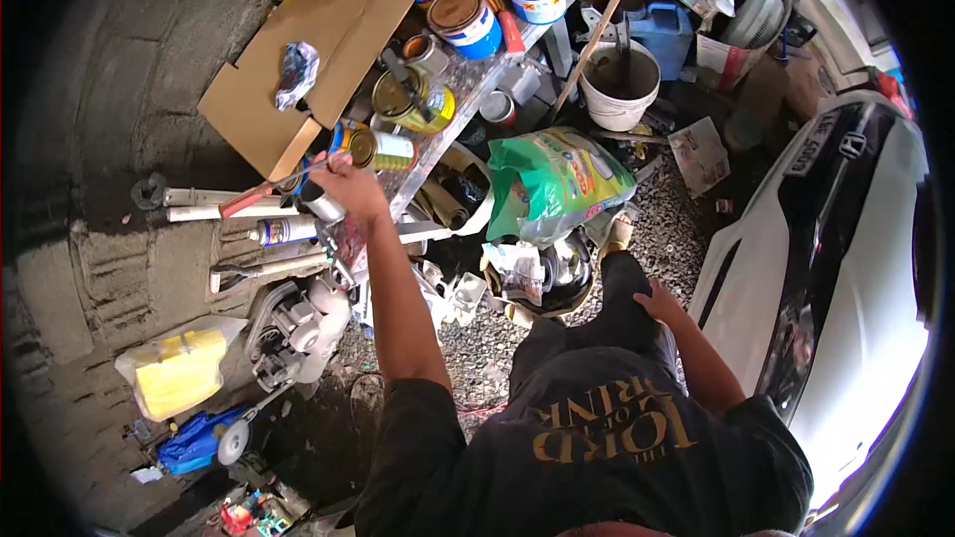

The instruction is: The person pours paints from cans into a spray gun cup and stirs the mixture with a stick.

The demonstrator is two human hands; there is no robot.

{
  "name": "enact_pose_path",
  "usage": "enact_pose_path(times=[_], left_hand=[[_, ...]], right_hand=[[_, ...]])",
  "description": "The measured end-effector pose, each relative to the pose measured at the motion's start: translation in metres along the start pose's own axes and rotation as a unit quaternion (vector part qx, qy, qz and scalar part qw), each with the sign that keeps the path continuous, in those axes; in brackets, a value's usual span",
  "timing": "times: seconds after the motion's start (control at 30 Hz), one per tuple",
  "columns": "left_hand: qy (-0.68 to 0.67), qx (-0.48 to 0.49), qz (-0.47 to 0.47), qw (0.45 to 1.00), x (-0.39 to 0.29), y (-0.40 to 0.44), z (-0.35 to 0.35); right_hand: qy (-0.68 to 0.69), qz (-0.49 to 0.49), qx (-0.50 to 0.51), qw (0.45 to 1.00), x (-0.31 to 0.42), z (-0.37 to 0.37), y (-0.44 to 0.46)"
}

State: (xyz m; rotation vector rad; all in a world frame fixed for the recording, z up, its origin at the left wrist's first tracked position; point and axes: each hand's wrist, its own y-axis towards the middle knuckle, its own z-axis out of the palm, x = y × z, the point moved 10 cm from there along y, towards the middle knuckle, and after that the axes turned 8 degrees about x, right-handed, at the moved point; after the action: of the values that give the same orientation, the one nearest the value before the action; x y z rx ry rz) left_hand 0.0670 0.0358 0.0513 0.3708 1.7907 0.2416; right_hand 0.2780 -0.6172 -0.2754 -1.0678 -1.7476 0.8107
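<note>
My left hand [350, 189] is closed at the edge of the cluttered bench, with fingers pinched around a red-handled tool [245, 201]. Its thin metal shaft runs to my fingers and the red handle points left; its exact kind is unclear. Just beyond that hand sits an open tin [382, 149], and a small metal can [322, 205] is below it. A spray can [286, 230] lies to the left. My right hand [657, 302] rests on my dark trouser leg, fingers lying against the cloth, holding nothing visible.
Paint cans [465, 24] and a flattened cardboard box [264, 119] crowd the bench [468, 99]. A white bucket [619, 99], green bag [557, 184] and bin of scraps [547, 273] stand beyond my legs. A white car [846, 268] is close on the right.
</note>
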Motion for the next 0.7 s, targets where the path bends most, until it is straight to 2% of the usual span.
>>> enact_pose_path(times=[0.03,0.07,0.13,0.17,0.2,0.23,0.3,0.43,0.5,0.53,0.57,0.6,0.63,0.67,0.7], left_hand=[[-0.069,0.004,0.024,0.997,-0.001,0.002,0.006],[-0.052,-0.011,0.036,0.998,0.0,-0.002,0.008],[0.104,-0.013,0.0,0.994,-0.011,-0.01,0.014],[0.113,-0.018,-0.011,0.993,0.0,-0.01,0.01],[0.198,-0.02,-0.059,0.978,-0.002,-0.013,0.008],[0.225,-0.016,-0.067,0.972,0.006,-0.011,0.009],[0.198,0.005,-0.043,0.979,0.025,-0.001,-0.006],[0.101,0.032,-0.04,0.994,0.064,0.028,-0.047],[0.086,0.046,-0.028,0.995,0.07,0.036,-0.062],[0.253,0.057,-0.021,0.966,0.031,0.017,-0.027],[0.134,0.109,0.094,0.98,0.036,0.02,-0.038],[0.231,0.124,0.079,0.962,0.027,0.017,-0.033],[0.271,0.119,0.056,0.953,0.037,0.029,-0.053],[0.311,0.115,0.034,0.943,0.046,0.039,-0.071],[0.262,0.116,0.004,0.958,0.048,0.044,-0.078]], right_hand=[[0.012,0.013,0.012,1.0,-0.009,-0.006,0.008],[0.024,0.027,0.025,0.999,-0.019,-0.011,0.016],[0.04,0.018,0.018,0.999,-0.032,-0.025,0.034],[0.051,0.017,0.013,0.998,-0.041,-0.028,0.04],[0.055,0.009,0.013,0.998,-0.046,-0.029,0.047],[0.062,0.007,0.009,0.998,-0.053,-0.03,0.055],[0.045,0.017,0.009,0.999,-0.084,-0.02,0.084],[0.091,0.084,0.121,0.985,-0.1,-0.016,0.12],[0.07,0.063,0.059,0.994,-0.143,0.01,0.174],[0.069,0.078,0.045,0.994,-0.163,0.017,0.197],[0.068,0.092,0.032,0.993,-0.175,0.015,0.217],[0.08,0.075,0.058,0.992,-0.174,0.008,0.238],[0.063,0.081,-0.011,0.995,-0.177,-0.013,0.254],[0.107,0.083,-0.045,0.99,-0.191,-0.017,0.284],[0.122,0.111,-0.017,0.986,-0.187,-0.036,0.304]])
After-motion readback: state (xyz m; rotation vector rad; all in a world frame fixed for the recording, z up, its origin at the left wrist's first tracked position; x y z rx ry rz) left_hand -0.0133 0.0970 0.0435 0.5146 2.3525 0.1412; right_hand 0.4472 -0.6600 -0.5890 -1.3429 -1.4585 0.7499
